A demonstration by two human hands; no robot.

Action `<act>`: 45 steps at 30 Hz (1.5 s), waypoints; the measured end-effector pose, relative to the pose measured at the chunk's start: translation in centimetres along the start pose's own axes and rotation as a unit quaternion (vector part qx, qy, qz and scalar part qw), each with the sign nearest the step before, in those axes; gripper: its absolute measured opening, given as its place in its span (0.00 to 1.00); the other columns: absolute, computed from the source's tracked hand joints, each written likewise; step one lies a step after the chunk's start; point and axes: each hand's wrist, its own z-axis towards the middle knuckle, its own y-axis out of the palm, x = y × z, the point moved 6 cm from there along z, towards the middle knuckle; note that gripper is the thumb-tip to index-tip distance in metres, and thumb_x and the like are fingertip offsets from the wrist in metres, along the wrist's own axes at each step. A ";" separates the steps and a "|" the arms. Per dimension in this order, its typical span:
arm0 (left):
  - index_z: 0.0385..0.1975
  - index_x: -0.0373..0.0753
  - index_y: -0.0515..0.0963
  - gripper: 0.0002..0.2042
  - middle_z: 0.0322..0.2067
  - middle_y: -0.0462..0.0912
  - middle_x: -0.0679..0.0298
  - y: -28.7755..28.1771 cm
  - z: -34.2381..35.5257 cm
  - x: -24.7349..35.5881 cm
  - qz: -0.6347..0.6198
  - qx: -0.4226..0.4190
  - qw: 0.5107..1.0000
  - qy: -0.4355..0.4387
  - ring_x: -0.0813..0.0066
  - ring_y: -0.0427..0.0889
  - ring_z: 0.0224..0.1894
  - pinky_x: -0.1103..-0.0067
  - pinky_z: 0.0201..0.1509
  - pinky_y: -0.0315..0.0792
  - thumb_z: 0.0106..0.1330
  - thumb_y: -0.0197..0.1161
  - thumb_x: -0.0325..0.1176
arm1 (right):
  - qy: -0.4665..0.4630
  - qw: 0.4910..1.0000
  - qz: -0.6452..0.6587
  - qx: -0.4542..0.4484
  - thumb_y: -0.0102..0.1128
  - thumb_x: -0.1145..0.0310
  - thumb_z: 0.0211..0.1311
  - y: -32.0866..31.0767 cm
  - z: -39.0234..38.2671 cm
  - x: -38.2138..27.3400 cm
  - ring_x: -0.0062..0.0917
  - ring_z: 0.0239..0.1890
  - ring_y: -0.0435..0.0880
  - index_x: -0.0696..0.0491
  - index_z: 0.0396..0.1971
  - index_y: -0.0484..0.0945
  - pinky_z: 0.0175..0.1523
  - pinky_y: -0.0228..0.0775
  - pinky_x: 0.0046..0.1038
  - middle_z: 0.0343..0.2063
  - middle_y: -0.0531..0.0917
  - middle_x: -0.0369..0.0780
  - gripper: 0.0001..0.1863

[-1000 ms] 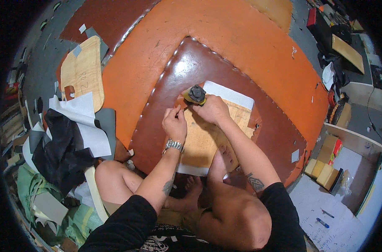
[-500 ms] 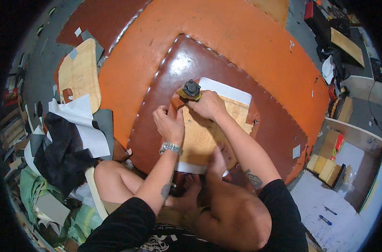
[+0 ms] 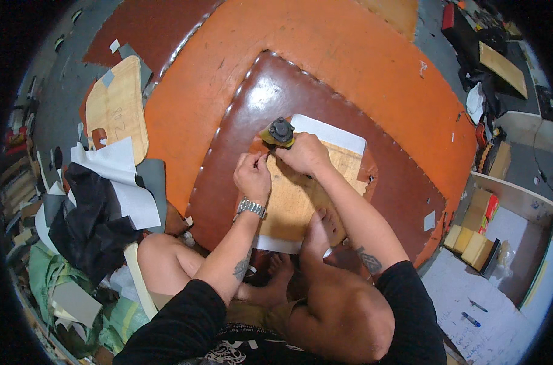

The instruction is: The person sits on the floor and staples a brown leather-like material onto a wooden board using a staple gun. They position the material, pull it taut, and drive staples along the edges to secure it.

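Observation:
A thin wooden board (image 3: 295,201) lies in front of me on brown leather, with white sheet material (image 3: 331,131) showing along its far and near edges. Orange-brown leather (image 3: 263,146) wraps over the board's far left corner. My right hand (image 3: 304,153) is closed round a yellow and black staple gun (image 3: 279,131), its head over that corner; the nose is hidden underneath. Just left of it, my left hand (image 3: 252,176) pinches the leather's edge against the board, thumb and fingertips together. My bare foot (image 3: 316,234) rests on the board's near part.
Another wooden board (image 3: 115,115) lies at the left, above a heap of black cloth (image 3: 91,213) and white sheet scraps. Orange leather (image 3: 185,121) spreads beneath the studded brown panel. On the right stands an open box-like compartment (image 3: 514,188) with yellowish blocks (image 3: 471,243) and pens (image 3: 471,319).
My left hand has shifted right and closed into a pinch near the staple gun. The leather flap that stood up there now lies lower. The staple gun has moved slightly right and nearer.

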 end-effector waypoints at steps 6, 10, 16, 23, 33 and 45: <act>0.32 0.36 0.88 0.06 0.40 0.88 0.55 1.7 0.7 0.8 0.082 -0.076 0.993 0.034 0.50 0.88 0.40 0.60 0.47 0.83 0.66 0.68 0.30 | 0.016 1.000 0.017 0.001 0.71 0.49 0.54 -0.1 0.2 -0.1 0.51 0.44 0.90 0.57 0.43 0.90 0.54 0.82 0.44 0.40 0.90 0.56 0.27; 0.33 0.32 0.87 0.09 0.39 0.89 0.49 2.6 -0.2 1.6 0.209 -0.199 0.952 0.099 0.49 0.90 0.41 0.59 0.45 0.83 0.67 0.64 0.32 | -0.009 0.999 -0.007 0.030 0.72 0.50 0.54 0.2 -0.3 -0.6 0.51 0.44 0.90 0.58 0.42 0.90 0.53 0.82 0.44 0.38 0.90 0.57 0.26; 0.29 0.34 0.88 0.10 0.32 0.90 0.49 3.8 -2.8 1.3 0.245 -0.331 0.910 0.044 0.53 0.91 0.33 0.61 0.38 0.84 0.64 0.61 0.31 | -0.025 0.999 -0.013 0.026 0.72 0.51 0.55 -0.1 -1.2 -1.6 0.50 0.45 0.90 0.55 0.42 0.91 0.54 0.82 0.46 0.38 0.90 0.56 0.23; 0.30 0.35 0.89 0.11 0.35 0.90 0.49 5.0 -4.1 -0.4 0.268 -0.358 0.894 0.007 0.54 0.90 0.41 0.63 0.45 0.82 0.65 0.61 0.32 | -0.049 0.996 -0.076 0.017 0.71 0.54 0.53 0.2 -2.3 -3.4 0.51 0.42 0.90 0.56 0.44 0.90 0.53 0.82 0.47 0.35 0.89 0.57 0.23; 0.36 0.32 0.87 0.12 0.39 0.89 0.47 4.6 -4.8 -1.4 0.242 -0.379 0.892 -0.038 0.52 0.90 0.44 0.60 0.48 0.83 0.68 0.60 0.34 | -0.048 0.989 -0.137 -0.021 0.72 0.55 0.52 1.2 -2.9 -3.5 0.50 0.44 0.90 0.58 0.44 0.88 0.52 0.83 0.46 0.38 0.90 0.57 0.24; 0.78 0.33 0.54 0.41 0.51 0.82 0.39 -1.7 -5.6 -0.9 0.080 -0.240 0.961 -0.114 0.41 0.85 0.49 0.54 0.54 0.78 0.69 0.65 0.41 | -0.037 0.995 -0.094 0.001 0.74 0.50 0.55 1.8 -3.3 -2.0 0.50 0.41 0.91 0.58 0.42 0.89 0.50 0.84 0.45 0.35 0.89 0.57 0.26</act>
